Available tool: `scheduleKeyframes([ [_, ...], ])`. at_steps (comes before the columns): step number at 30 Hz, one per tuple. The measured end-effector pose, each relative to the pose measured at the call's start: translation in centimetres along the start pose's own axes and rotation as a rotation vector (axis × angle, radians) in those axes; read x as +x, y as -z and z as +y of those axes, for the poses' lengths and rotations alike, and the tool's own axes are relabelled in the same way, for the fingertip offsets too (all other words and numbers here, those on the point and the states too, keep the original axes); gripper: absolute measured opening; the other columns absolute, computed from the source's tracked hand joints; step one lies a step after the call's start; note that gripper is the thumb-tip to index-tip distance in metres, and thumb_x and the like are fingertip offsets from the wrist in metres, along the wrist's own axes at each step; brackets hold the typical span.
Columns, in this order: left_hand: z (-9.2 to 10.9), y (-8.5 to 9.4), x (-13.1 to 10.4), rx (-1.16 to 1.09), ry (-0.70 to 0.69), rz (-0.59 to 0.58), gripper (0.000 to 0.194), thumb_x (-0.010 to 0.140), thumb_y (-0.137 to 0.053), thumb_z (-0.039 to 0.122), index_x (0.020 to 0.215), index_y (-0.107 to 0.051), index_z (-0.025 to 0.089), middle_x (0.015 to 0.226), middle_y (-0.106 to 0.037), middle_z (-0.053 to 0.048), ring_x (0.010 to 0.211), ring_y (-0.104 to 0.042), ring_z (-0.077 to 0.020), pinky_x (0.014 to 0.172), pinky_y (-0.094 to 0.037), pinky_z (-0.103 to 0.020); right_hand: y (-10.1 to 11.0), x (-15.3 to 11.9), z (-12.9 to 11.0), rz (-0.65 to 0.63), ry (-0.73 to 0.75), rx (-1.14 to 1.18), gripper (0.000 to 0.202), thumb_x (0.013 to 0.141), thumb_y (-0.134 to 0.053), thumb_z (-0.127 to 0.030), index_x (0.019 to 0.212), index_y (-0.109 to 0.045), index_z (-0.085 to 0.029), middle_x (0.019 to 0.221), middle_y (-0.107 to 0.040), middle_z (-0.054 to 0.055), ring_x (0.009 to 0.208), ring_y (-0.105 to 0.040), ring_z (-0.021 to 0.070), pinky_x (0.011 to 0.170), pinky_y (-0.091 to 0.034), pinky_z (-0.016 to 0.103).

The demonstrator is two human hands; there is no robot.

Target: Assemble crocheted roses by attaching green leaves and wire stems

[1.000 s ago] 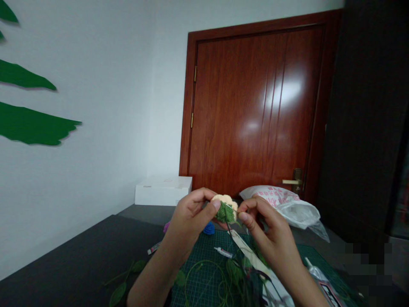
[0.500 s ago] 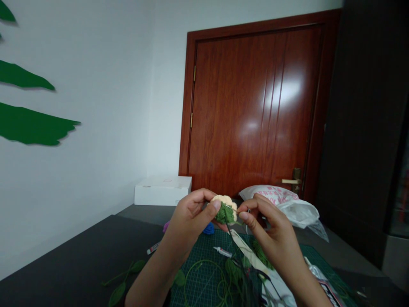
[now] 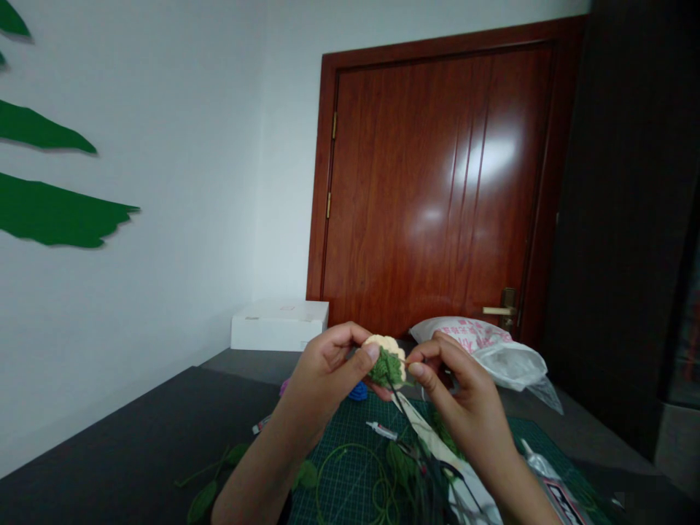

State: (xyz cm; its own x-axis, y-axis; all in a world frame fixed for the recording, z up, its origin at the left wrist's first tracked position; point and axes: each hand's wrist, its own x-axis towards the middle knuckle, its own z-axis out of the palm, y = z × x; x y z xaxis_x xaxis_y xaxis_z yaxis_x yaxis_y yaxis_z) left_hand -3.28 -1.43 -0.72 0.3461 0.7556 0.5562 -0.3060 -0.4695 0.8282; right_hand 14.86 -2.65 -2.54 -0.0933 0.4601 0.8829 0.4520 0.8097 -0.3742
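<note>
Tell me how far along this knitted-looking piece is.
Looks done: cream piece and green piece are shaped and together. In hand: left hand holds them; right hand pinches something thin beside them. Left: probably work there, since both hands are on it.

Room opens above the white box (image 3: 278, 332); stems (image 3: 430, 490), seemingly tangled, obstruct the mat (image 3: 345, 424).

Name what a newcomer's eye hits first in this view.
Probably the glossy red-brown wooden door, which fills the middle and upper right of the view, with bright glare on its panel. Next, the green leaf-shaped wall decorations at the left edge. Then, low in the centre, the cream and green crocheted flower, held in the left hand with the right hand close beside it.
</note>
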Motion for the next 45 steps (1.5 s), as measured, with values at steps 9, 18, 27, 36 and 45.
scheduleKeyframes([
  [9, -0.5, 0.1, 0.1, -0.020, -0.026, 0.019, 0.015, 0.089, -0.064, 0.029, 0.087, -0.060, 0.014, 0.080, -0.067, -0.003, 0.061, -0.066, -0.0122, 0.058, -0.058, -0.025, 0.3, -0.1, 0.4, -0.022, -0.005, 0.005, 0.012, 0.093, -0.058, -0.023, 0.084, -0.066, -0.021, 0.072, -0.053, -0.002, 0.062, -0.050, 0.0141, 0.054, -0.036, 0.024],
  [18, -0.1, -0.3, -0.1, 0.019, -0.043, 0.095, 0.015, 0.086, -0.066, 0.028, 0.084, -0.059, 0.015, 0.078, -0.069, -0.002, 0.062, -0.066, -0.0120, 0.060, -0.059, -0.024, 0.8, -0.3, -0.7, -0.085, -0.008, -0.100, 0.013, 0.094, -0.055, -0.025, 0.090, -0.066, -0.021, 0.072, -0.056, -0.001, 0.061, -0.052, 0.0145, 0.054, -0.037, 0.026],
  [27, 0.1, -0.3, 0.0, 0.065, -0.086, 0.138, 0.014, 0.088, -0.064, 0.029, 0.086, -0.061, 0.016, 0.085, -0.071, -0.005, 0.067, -0.067, -0.0136, 0.063, -0.058, -0.026, 1.2, -0.6, -2.1, -0.118, -0.018, -0.170, 0.016, 0.094, -0.052, -0.026, 0.089, -0.066, -0.021, 0.069, -0.058, -0.001, 0.058, -0.053, 0.0140, 0.052, -0.037, 0.026],
  [36, 0.0, -0.2, 0.1, 0.004, -0.037, 0.111, 0.015, 0.088, -0.065, 0.029, 0.092, -0.064, 0.014, 0.091, -0.074, -0.007, 0.078, -0.069, -0.0160, 0.070, -0.059, -0.027, 1.1, -0.8, -2.8, -0.094, -0.005, -0.175, 0.015, 0.093, -0.053, -0.024, 0.083, -0.064, -0.020, 0.061, -0.052, -0.003, 0.052, -0.050, 0.0121, 0.047, -0.035, 0.024],
  [45, -0.1, -0.1, 0.1, 0.018, -0.042, 0.089, 0.015, 0.089, -0.063, 0.029, 0.093, -0.065, 0.015, 0.093, -0.074, -0.007, 0.079, -0.070, -0.0169, 0.074, -0.059, -0.030, 0.8, -0.7, -3.1, -0.068, 0.001, -0.163, 0.014, 0.091, -0.054, -0.022, 0.082, -0.064, -0.020, 0.059, -0.049, -0.004, 0.050, -0.050, 0.0116, 0.046, -0.035, 0.024],
])
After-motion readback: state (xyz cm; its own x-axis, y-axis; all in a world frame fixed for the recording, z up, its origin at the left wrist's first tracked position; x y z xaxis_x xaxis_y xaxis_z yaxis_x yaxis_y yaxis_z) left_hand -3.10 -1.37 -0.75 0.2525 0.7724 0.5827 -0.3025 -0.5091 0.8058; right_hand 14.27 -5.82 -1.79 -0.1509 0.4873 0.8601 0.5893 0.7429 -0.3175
